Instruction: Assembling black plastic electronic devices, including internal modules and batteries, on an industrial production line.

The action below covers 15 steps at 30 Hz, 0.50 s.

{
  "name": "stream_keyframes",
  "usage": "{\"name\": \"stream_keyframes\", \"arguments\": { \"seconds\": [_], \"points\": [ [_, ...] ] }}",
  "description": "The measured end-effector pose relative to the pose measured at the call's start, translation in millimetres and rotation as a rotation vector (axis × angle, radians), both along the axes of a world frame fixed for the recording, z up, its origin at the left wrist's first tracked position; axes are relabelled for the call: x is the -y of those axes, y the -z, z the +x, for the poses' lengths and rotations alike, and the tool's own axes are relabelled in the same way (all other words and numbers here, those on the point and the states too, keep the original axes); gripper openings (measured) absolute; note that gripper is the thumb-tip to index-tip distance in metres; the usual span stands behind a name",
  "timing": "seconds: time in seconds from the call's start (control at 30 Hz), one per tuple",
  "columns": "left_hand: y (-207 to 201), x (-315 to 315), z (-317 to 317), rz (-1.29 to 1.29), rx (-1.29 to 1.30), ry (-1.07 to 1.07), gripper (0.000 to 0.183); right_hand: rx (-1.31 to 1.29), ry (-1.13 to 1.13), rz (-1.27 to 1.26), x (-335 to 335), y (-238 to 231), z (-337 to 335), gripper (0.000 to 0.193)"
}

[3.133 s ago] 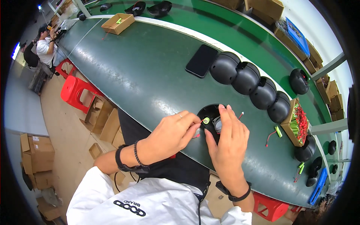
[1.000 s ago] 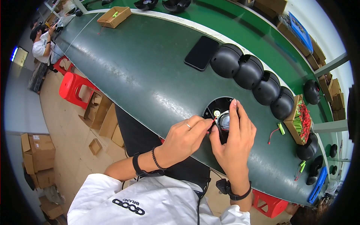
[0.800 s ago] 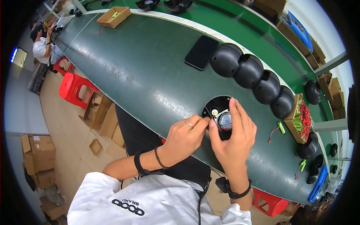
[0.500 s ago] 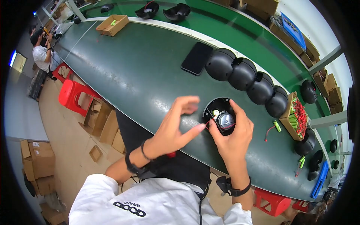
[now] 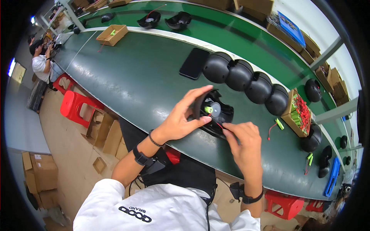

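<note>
Fingers (image 5: 194, 98) of my left hand (image 5: 181, 119) wrap the rim of one black speaker housing (image 5: 214, 113), tilted up off the green desk (image 5: 127, 73); my right hand (image 5: 244, 140) pinches a thin red wire (image 5: 219, 125) at its lower edge. Behind it I count four black domes (image 5: 248, 82) in a row, one dark phone (image 5: 194, 63) beside them; one box of green and red parts (image 5: 297, 113) sits right.
</note>
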<state>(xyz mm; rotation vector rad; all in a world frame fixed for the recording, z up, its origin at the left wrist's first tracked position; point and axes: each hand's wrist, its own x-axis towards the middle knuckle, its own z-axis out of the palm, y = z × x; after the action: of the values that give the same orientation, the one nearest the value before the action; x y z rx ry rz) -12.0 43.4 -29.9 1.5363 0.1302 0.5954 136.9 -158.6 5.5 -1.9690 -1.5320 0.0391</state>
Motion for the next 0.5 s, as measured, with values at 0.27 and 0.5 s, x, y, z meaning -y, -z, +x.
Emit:
{"name": "stream_keyframes", "arguments": {
  "seconds": [0.27, 0.5],
  "points": [
    [-10, 11, -13, 0.476, 0.059, -0.147, 0.080, -0.086, 0.012, 0.138, -10, 5, -10, 0.013],
    [-1, 23, -22, 0.554, 0.102, -0.316, 0.081, -0.510, 0.181, 0.187, -16, 10, -30, 0.007]
  ]
}}
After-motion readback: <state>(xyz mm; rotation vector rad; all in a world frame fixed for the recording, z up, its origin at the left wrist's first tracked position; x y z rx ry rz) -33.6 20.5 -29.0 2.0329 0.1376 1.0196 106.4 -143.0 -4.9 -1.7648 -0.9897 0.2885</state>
